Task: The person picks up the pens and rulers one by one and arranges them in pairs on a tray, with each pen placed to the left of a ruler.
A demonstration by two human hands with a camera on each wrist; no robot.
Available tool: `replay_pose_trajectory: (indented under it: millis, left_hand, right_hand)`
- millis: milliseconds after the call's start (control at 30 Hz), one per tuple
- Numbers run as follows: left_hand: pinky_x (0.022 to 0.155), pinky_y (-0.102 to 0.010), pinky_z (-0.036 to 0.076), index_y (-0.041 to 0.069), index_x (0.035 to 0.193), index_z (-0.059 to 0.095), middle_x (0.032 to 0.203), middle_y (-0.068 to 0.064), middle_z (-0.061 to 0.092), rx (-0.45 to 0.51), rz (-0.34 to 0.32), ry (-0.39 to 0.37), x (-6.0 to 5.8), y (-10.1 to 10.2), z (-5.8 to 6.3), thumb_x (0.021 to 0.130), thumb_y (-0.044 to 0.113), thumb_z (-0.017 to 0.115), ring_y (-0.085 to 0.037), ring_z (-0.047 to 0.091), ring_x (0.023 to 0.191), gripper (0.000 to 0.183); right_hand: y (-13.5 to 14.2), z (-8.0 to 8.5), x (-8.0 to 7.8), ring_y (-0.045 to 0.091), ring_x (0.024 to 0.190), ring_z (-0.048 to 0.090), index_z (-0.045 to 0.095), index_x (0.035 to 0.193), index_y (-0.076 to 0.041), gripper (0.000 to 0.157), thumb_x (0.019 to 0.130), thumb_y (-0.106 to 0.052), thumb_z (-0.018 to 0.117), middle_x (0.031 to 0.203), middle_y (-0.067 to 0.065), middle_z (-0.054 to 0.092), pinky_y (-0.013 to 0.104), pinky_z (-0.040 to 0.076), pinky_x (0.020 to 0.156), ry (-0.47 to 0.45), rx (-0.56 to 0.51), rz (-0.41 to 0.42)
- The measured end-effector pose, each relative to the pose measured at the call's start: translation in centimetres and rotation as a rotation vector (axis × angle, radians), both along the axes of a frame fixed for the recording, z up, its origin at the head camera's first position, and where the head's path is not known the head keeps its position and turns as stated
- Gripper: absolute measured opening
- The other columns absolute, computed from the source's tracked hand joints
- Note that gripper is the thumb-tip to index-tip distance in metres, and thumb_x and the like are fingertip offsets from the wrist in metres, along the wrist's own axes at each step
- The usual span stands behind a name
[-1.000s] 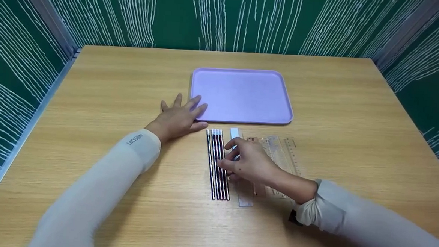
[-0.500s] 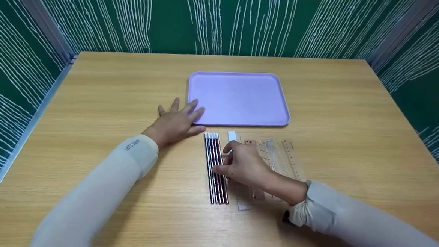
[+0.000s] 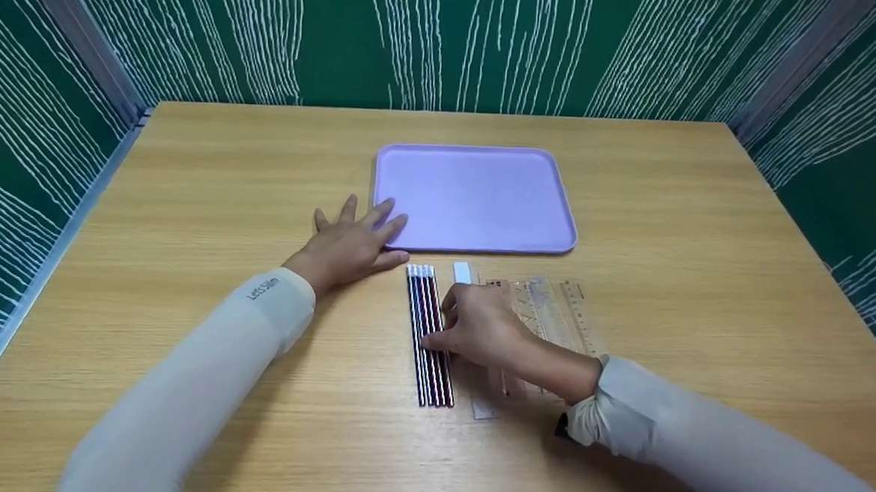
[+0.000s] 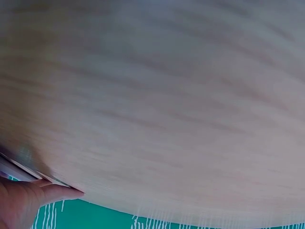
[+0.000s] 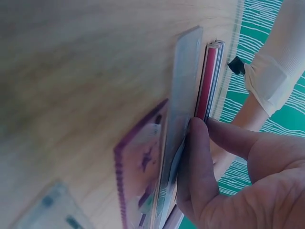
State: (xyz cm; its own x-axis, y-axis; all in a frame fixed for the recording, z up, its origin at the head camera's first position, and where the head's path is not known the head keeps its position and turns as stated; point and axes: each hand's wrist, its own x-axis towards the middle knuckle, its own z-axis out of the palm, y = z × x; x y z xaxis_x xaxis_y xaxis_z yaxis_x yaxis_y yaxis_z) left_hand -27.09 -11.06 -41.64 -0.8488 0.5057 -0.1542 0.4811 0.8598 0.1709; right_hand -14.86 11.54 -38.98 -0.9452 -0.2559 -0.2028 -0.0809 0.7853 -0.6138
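The left hand point(image 3: 352, 245) lies flat, fingers straight, on the tabletop point(image 3: 708, 238), fingertips touching the near left corner of the lilac tray point(image 3: 474, 195), which holds nothing. The right hand point(image 3: 479, 327) curls its fingers against a row of pencils point(image 3: 426, 328) lying near the tray. Clear rulers point(image 3: 555, 305) lie just right of them.

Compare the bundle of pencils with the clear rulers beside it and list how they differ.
The pencils are thin, opaque rods striped dark and red; the rulers are flat, transparent strips with printed marks. The pencils lie tight side by side in a neat row; the rulers overlap loosely and fan apart. The right hand touches the pencils' edge, while it merely covers part of the rulers. Both lie flat on the table, pointing toward the purple tray.
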Motion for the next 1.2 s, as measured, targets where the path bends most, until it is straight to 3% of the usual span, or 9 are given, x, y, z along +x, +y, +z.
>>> replay_pose_trajectory:
  millis: [133, 400, 800, 1200]
  left_hand:
    - [0.106, -0.088, 0.007, 0.037, 0.164, 0.016, 0.174, 0.002, 0.004, -0.005, 0.001, 0.004, -0.1, 0.0, 0.1, 0.099, 0.075, 0.03, -0.057, 0.003, 0.153, 0.077]
    - [0.106, -0.089, 0.007, 0.038, 0.164, 0.016, 0.174, 0.002, 0.004, -0.001, 0.007, -0.001, -0.1, -0.1, 0.0, 0.098, 0.077, 0.029, -0.057, 0.001, 0.154, 0.078]
    - [0.106, -0.088, 0.006, 0.038, 0.164, 0.015, 0.174, 0.003, 0.002, -0.005, 0.003, -0.005, -0.1, 0.1, 0.0, 0.098, 0.077, 0.028, -0.057, 0.0, 0.154, 0.078]
    - [0.105, -0.089, 0.005, 0.038, 0.164, 0.015, 0.174, 0.003, 0.002, -0.002, -0.004, -0.014, -0.2, 0.0, -0.1, 0.098, 0.077, 0.028, -0.057, 0.0, 0.153, 0.078]
  right_hand:
    - [0.0, 0.2, -0.1, 0.012, 0.06, 0.069, 0.07, 0.106, -0.001, 0.046, 0.072, -0.023, 0.094, 0.09, 0.01, 0.076, 0.026, 0.061, 0.067, -0.025, -0.025, -0.015]
    - [-0.1, 0.0, -0.7, 0.012, 0.058, 0.069, 0.074, 0.093, -0.003, 0.027, 0.074, -0.015, 0.09, 0.081, 0.008, 0.076, 0.023, 0.058, 0.055, 0.014, -0.025, -0.008]
    - [0.4, 0.0, -0.7, 0.02, 0.06, 0.073, 0.066, 0.102, 0.002, 0.032, 0.078, -0.003, 0.086, 0.09, 0.014, 0.073, 0.031, 0.061, 0.056, -0.197, -0.24, -0.098]
    - [1.0, 0.0, -0.6, 0.021, 0.062, 0.073, 0.065, 0.107, 0.003, 0.032, 0.081, -0.002, 0.083, 0.086, 0.014, 0.073, 0.035, 0.062, 0.058, -0.226, -0.343, -0.1]
